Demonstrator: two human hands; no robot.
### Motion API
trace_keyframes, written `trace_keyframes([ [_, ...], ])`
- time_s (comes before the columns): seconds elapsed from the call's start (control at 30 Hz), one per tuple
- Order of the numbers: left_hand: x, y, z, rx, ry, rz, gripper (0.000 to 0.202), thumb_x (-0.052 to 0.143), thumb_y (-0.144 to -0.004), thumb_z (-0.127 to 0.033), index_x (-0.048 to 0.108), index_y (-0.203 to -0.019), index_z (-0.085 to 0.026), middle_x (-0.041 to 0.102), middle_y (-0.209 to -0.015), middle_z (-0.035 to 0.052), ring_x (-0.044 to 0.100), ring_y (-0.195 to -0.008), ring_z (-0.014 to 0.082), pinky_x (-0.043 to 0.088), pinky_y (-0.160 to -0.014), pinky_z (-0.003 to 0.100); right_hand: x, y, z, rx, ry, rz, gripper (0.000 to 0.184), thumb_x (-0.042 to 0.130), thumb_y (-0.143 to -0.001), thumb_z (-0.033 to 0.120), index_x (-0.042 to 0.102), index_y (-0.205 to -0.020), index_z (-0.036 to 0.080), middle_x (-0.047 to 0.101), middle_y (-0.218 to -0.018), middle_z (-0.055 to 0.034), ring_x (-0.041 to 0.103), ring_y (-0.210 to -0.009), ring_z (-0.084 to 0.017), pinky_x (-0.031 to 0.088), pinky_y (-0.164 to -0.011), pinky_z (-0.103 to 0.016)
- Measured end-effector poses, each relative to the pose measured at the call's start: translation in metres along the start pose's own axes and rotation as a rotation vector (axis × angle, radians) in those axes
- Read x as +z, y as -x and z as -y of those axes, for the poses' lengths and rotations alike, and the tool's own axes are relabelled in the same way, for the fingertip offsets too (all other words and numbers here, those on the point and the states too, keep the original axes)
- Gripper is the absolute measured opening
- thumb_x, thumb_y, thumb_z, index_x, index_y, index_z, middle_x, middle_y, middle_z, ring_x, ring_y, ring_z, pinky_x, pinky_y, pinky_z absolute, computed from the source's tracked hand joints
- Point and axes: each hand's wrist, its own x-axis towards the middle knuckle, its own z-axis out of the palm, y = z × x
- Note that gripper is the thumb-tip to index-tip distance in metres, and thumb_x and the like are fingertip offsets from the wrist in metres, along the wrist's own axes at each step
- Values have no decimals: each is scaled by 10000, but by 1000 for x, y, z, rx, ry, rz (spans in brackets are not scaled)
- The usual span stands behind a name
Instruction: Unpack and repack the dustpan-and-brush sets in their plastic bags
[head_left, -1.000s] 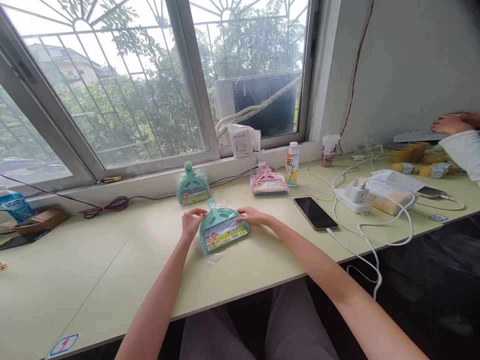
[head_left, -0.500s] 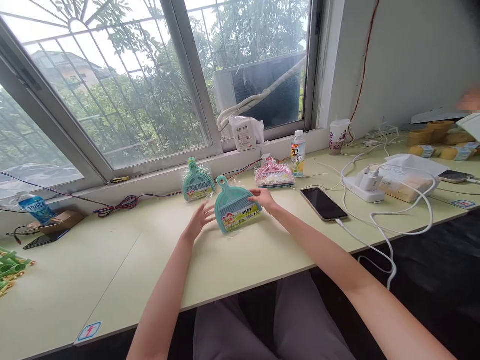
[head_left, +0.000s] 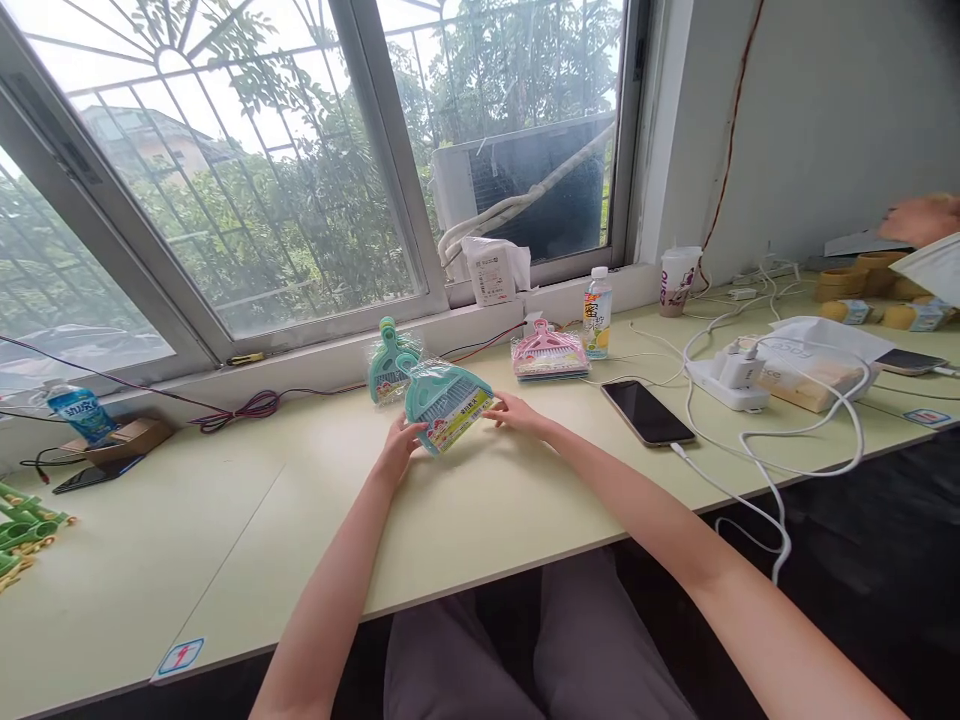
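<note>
A green dustpan-and-brush set (head_left: 450,402) in clear wrapping, with a yellow printed label, is tilted above the table between my hands. My left hand (head_left: 399,446) grips its lower left corner, thumb in front. At the right edge, my right hand (head_left: 517,414) has its fingers closed on the corner. Behind, partly covered by this set, another green dustpan set (head_left: 387,362) leans near the window ledge. Further right lies a pile of wrapped dustpan sets with a pink one (head_left: 547,350) on top.
A drink bottle (head_left: 597,314), a phone (head_left: 648,412) on a cable, a power strip (head_left: 729,384) and a tissue pack (head_left: 810,375) are to the right. At left are a blue-labelled bottle (head_left: 79,414) and green stalks (head_left: 26,525). Another person's hand (head_left: 922,220) shows at far right.
The green dustpan set has shifted left and tilted, its right side rising. My left hand, open beside it before, now grips its left corner.
</note>
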Motion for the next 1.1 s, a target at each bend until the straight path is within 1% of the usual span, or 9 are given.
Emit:
trace_keyframes([
  [0.17, 3, -2, 1, 14, 36, -27, 645, 775, -570, -268, 527, -1161, -191, 680, -1055, 62, 657, -907, 209, 537, -696, 304, -14, 0, -2, 4, -85, -105, 273, 650, -811, 326, 706, -1033, 177, 741, -915, -82, 659, -753, -166, 537, -701, -289],
  [0.33, 3, -3, 5, 19, 57, -74, 680, 796, -550, -232, 498, -1160, -197, 672, -1001, 52, 657, -857, 187, 530, -698, 293, -19, 6, 4, 86, -44, 36, 276, 571, -827, 225, 709, -1060, 172, 709, -1088, -78, 662, -749, -136, 508, -793, -285],
  [0.5, 1, -4, 7, 25, 52, -107, 660, 793, -560, -234, 489, -1144, -203, 669, -995, 55, 659, -833, 182, 520, -699, 296, -7, 11, 13, 143, -9, 174, 392, 405, -902, 296, 597, -1237, 227, 700, -1132, -72, 668, -774, -144, 489, -686, -252],
  [0.57, -1, -5, 8, 29, 59, -127, 660, 792, -561, -233, 483, -1144, -209, 668, -991, 53, 660, -825, 179, 520, -708, 302, -5, 11, 13, 135, -4, 199, 461, 444, -895, 337, 477, -1342, 232, 705, -1120, -78, 663, -771, -148, 482, -650, -245],
  [0.63, -3, -6, 8, 42, 75, -148, 654, 787, -565, -227, 476, -1140, -215, 667, -997, 54, 661, -849, 184, 524, -729, 310, -4, 11, 8, 65, 37, 242, 597, 593, -820, 324, 411, -1378, 213, 716, -1077, -81, 652, -768, -146, 491, -672, -250],
  [0.73, -7, -6, 9, 69, 85, -184, 624, 766, -586, -227, 471, -1136, -229, 664, -1033, 56, 661, -912, 194, 530, -758, 311, -4, 7, -2, -56, 147, 288, 639, 709, -697, 203, 501, -1301, 182, 731, -931, -52, 638, -745, -145, 505, -730, -275],
  [0.87, -8, -6, 8, 85, 107, -186, 592, 749, -611, -219, 478, -1137, -242, 651, -1105, 58, 656, -967, 198, 538, -779, 309, -3, 3, -6, -131, 320, 68, 331, 637, -742, 151, 662, -1071, 173, 720, -875, -44, 628, -745, -145, 499, -760, -293],
  [0.97, -3, -6, 7, 74, 132, -159, 576, 756, -610, -210, 484, -1117, -227, 647, -1125, 63, 652, -974, 197, 540, -781, 313, -1, 2, 6, -162, 256, -112, 210, 551, -846, 213, 682, -1004, 171, 717, -876, -52, 626, -709, -132, 506, -743, -282],
  [1.1, 10, -3, 6, 45, 140, -107, 597, 774, -599, -209, 484, -1121, -206, 647, -1120, 79, 647, -962, 204, 540, -745, 305, 5, 2, 20, -42, -24, -76, 265, 522, -910, 351, 670, -981, 143, 729, -878, -94, 657, -666, -142, 542, -681, -279],
])
